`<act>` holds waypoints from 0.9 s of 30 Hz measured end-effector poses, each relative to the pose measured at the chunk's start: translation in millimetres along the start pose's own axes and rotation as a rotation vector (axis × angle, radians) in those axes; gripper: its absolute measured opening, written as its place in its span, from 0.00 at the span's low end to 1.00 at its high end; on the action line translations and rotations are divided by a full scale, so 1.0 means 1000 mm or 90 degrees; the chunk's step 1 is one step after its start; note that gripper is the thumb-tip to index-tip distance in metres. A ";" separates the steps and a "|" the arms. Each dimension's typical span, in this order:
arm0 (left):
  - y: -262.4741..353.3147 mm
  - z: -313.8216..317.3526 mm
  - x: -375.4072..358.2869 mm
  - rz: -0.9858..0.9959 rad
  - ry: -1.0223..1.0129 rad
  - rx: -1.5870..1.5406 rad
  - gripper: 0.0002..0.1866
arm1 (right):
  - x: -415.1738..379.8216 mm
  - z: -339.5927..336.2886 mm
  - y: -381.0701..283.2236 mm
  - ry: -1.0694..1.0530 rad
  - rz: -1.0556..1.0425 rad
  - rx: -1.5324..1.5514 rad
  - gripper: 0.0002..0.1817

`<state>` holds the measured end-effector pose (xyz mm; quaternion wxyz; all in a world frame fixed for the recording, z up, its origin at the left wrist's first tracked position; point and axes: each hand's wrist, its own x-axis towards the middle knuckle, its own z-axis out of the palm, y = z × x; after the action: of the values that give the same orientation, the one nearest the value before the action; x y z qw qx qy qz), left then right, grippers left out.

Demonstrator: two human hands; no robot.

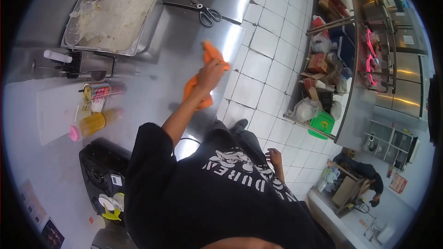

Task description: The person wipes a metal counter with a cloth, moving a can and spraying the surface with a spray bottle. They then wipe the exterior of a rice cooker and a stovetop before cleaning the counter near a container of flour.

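My left hand (pixel 210 76) is closed on an orange cloth (pixel 191 90), which bunches out on both sides of the fingers. The cloth lies against the steel worktop (pixel 159 94) near its floor-side edge. Black-handled scissors (pixel 205 11) rest on the steel beyond that hand. My right hand (pixel 274 157) hangs low beside my body over the tiled floor, holding nothing, its fingers loosely apart.
A steel tray (pixel 115 18) with a pale floury layer stands at upper left. Near the wall are a can (pixel 97 91), a yellow bottle (pixel 92 122) and a black stove (pixel 104 173). Loaded shelves (pixel 318 64) line the right; another person (pixel 367 173) bends at lower right.
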<state>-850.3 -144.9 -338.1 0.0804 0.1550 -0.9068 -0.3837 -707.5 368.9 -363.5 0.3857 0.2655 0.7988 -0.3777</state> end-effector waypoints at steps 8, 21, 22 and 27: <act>0.004 -0.006 0.082 0.037 -0.003 0.032 0.13 | -0.026 0.003 0.005 0.041 0.015 0.068 0.16; -0.009 -0.008 0.060 0.097 -0.020 0.073 0.14 | -0.037 0.014 0.038 0.063 0.001 0.042 0.16; -0.011 -0.010 0.069 0.059 -0.031 0.108 0.14 | -0.030 0.012 0.047 0.048 -0.041 0.001 0.15; -0.004 0.002 0.096 0.046 0.018 0.037 0.15 | -0.020 0.004 0.036 0.037 0.026 0.163 0.17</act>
<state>-940.3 -179.0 -340.3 0.1027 0.1302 -0.9213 -0.3518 -668.9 384.3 -363.7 0.3328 0.3398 0.7492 -0.4610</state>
